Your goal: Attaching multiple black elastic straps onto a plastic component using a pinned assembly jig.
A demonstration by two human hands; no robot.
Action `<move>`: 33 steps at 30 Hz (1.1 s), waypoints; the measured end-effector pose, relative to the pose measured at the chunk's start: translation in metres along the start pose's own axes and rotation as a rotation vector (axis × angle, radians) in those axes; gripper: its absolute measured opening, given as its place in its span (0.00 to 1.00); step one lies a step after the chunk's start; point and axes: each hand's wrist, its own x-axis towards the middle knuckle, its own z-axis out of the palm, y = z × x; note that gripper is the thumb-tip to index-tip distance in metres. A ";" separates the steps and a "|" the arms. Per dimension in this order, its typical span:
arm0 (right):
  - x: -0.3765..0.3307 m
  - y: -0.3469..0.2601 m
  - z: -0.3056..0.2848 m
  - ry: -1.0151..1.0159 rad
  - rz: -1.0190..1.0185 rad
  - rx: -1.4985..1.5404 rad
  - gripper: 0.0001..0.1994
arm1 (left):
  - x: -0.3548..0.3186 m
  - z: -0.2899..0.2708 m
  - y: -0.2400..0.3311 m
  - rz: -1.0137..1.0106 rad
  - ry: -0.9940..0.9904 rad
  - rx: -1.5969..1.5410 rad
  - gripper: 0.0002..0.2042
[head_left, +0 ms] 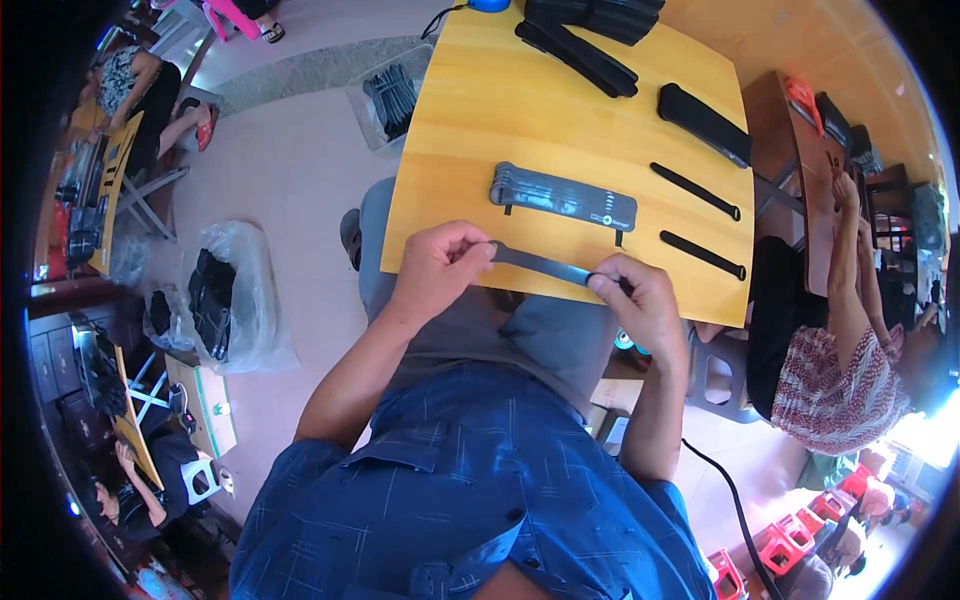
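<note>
That dark strap (543, 264) at mid-frame looks light and bendy to me, best held by its ends, where the left hand (440, 262) and right hand (642, 298) have fingers clamped.

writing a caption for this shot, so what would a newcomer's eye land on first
Probably the dark strap held between the left hand and right hand, at the near edge of the bright yellow table. Just beyond it lies a grey bundle, with two thin black straps to its right. The blue shirt fills the lower middle.
</note>
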 end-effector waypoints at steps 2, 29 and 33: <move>0.002 0.015 -0.006 0.021 0.076 0.051 0.07 | 0.007 -0.002 -0.001 -0.025 0.007 0.024 0.03; 0.044 0.054 -0.012 0.290 0.247 0.324 0.04 | 0.065 0.005 -0.001 0.002 0.179 0.443 0.04; 0.043 0.058 -0.010 0.334 0.261 0.325 0.04 | 0.069 0.004 -0.001 -0.028 0.168 0.442 0.04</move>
